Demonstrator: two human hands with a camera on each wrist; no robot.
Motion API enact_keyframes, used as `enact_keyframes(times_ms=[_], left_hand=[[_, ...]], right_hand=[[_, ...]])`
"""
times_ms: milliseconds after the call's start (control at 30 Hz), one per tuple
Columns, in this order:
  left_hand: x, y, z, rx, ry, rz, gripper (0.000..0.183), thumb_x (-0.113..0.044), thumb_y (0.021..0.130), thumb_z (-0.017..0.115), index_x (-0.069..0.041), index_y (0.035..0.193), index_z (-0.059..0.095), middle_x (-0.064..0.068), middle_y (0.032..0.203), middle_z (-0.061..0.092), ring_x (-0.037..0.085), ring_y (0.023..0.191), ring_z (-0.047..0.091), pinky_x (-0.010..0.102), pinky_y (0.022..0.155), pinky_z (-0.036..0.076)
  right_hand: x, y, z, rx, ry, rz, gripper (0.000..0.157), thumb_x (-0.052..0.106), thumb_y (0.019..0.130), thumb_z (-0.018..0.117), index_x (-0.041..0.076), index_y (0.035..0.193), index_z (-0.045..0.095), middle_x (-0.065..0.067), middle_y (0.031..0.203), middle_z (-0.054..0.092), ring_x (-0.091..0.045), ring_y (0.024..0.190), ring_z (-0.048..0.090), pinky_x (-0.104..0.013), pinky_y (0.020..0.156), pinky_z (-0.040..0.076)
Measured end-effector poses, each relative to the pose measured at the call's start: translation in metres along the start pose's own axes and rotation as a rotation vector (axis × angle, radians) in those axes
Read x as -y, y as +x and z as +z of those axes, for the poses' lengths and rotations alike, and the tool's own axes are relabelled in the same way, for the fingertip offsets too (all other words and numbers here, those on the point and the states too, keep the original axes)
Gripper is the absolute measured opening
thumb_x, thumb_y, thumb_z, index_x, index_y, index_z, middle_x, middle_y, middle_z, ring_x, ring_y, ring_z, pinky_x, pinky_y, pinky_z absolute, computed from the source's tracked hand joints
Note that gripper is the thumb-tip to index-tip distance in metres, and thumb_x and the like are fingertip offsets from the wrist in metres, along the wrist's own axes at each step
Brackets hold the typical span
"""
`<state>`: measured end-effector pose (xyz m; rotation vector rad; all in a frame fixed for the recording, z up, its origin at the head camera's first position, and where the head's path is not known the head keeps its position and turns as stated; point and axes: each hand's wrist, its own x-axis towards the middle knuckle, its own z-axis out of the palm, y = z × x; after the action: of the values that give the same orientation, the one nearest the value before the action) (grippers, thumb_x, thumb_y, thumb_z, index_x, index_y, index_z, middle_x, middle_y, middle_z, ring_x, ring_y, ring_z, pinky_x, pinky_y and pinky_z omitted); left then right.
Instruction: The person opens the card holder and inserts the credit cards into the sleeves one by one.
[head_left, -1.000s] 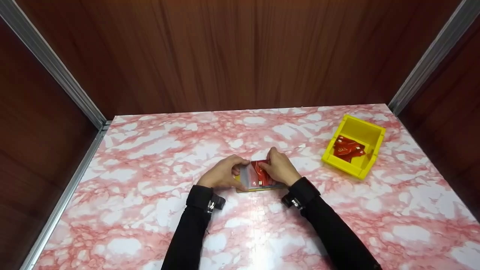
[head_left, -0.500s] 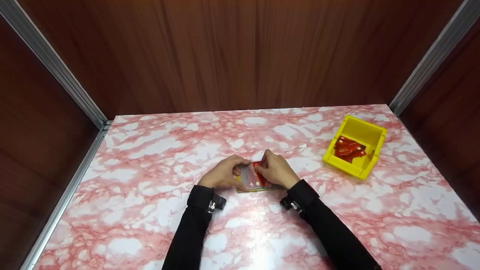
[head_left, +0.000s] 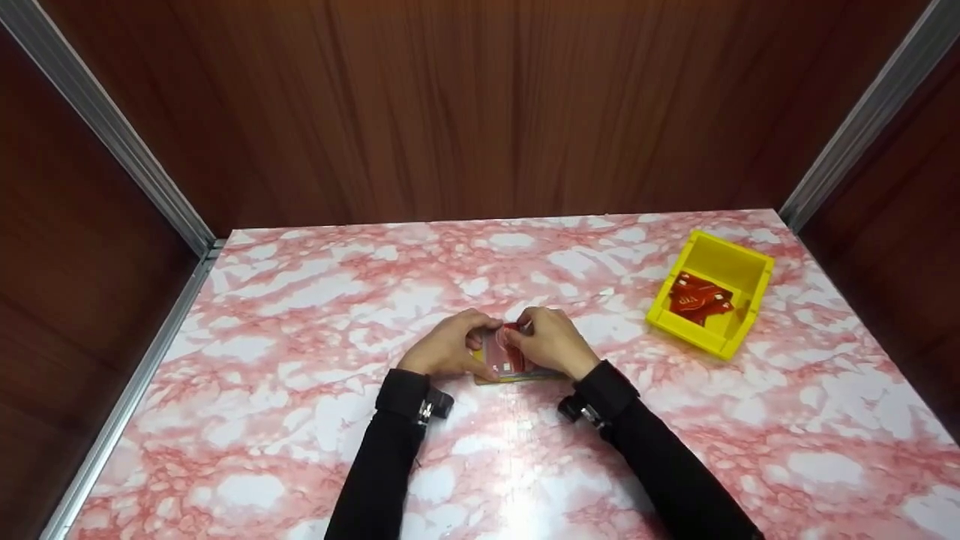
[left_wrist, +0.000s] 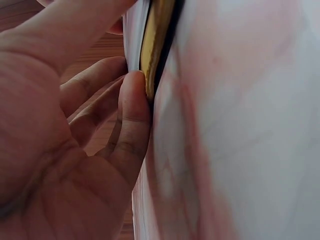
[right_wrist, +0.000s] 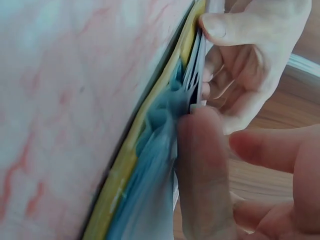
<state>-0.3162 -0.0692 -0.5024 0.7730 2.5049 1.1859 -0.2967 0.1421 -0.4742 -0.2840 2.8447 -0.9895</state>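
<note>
A card holder with a yellow cover (right_wrist: pixel 132 155) and clear sleeves lies on the table before me. My left hand (head_left: pixel 444 349) grips its left end, thumb on the near edge and fingers at the far edge; the yellow layer (left_wrist: pixel 151 50) shows beside its fingers in the left wrist view. A red card (head_left: pixel 514 361) lies partly under a clear sleeve (head_left: pixel 493 354). My right hand (head_left: pixel 556 343) pinches the card's right side between thumb and fingers, hiding part of it. Bluish-clear sleeves (right_wrist: pixel 155 130) bulge along the holder's edge in the right wrist view.
A yellow bin (head_left: pixel 686 336) stands to the right on the marbled pink-and-white table (head_left: pixel 322 292). Several red cards (head_left: pixel 697 298), one marked VIP, lie inside it. Brown wood-grain panels (head_left: pixel 480 112) with metal corner posts (head_left: pixel 120 135) enclose the table at the back and sides.
The red card has slid left, deeper under the clear sleeve. My right hand has shifted slightly left with it, while my left hand stays at the holder's left end.
</note>
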Motion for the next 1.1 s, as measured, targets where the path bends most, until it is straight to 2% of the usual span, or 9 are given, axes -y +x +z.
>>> enact_keyframes(times_ms=[100,333,400,600,867,1100], left_hand=[[0.0,0.001,0.0,0.001,-0.006,-0.001,0.083,-0.013,0.067,0.098,-0.01,0.142,0.062,0.003,0.128,0.063,0.016,0.099,0.06,0.031,0.091,0.054],[0.0,0.003,0.001,-0.005,-0.02,0.007,0.081,-0.01,0.067,0.097,-0.01,0.141,0.063,0.004,0.133,0.064,0.02,0.102,0.063,0.034,0.093,0.056],[-0.001,0.002,-0.001,-0.006,-0.02,0.012,0.081,-0.009,0.067,0.097,-0.009,0.141,0.063,0.005,0.132,0.064,0.021,0.102,0.064,0.035,0.093,0.056],[0.001,-0.001,-0.003,-0.006,-0.021,0.016,0.082,-0.009,0.066,0.097,-0.007,0.141,0.063,0.007,0.13,0.065,0.023,0.102,0.065,0.038,0.094,0.056],[0.0,0.002,-0.001,-0.009,-0.037,0.012,0.081,-0.008,0.065,0.098,-0.007,0.139,0.064,0.007,0.128,0.065,0.021,0.101,0.064,0.036,0.093,0.056],[-0.001,0.002,0.0,-0.002,-0.03,-0.008,0.082,-0.01,0.065,0.098,-0.01,0.14,0.064,0.003,0.129,0.064,0.017,0.1,0.062,0.033,0.093,0.055]], right_hand=[[0.001,0.0,-0.001,0.003,0.004,-0.006,0.038,0.034,0.099,0.07,0.001,0.117,0.074,-0.007,0.09,0.075,-0.019,0.078,0.066,-0.035,0.072,0.053],[0.004,-0.002,-0.006,0.028,0.019,-0.048,0.035,0.032,0.099,0.069,0.001,0.112,0.077,0.001,0.064,0.066,-0.012,0.056,0.056,-0.026,0.057,0.044],[0.007,-0.003,-0.006,0.025,0.023,-0.053,0.033,0.031,0.099,0.069,0.001,0.111,0.077,0.002,0.062,0.063,-0.011,0.054,0.053,-0.025,0.054,0.042],[0.014,-0.005,-0.004,0.019,-0.016,-0.084,0.031,0.03,0.098,0.07,0.003,0.112,0.077,0.0,0.071,0.068,-0.011,0.058,0.053,-0.026,0.055,0.041],[0.013,-0.007,-0.008,0.018,-0.057,-0.163,0.024,0.028,0.099,0.069,0.007,0.106,0.079,0.005,0.059,0.059,-0.011,0.056,0.048,-0.029,0.059,0.04],[0.013,-0.011,-0.014,0.081,-0.042,-0.208,0.022,0.03,0.1,0.067,0.012,0.106,0.078,0.006,0.059,0.06,-0.009,0.052,0.047,-0.028,0.056,0.038]])
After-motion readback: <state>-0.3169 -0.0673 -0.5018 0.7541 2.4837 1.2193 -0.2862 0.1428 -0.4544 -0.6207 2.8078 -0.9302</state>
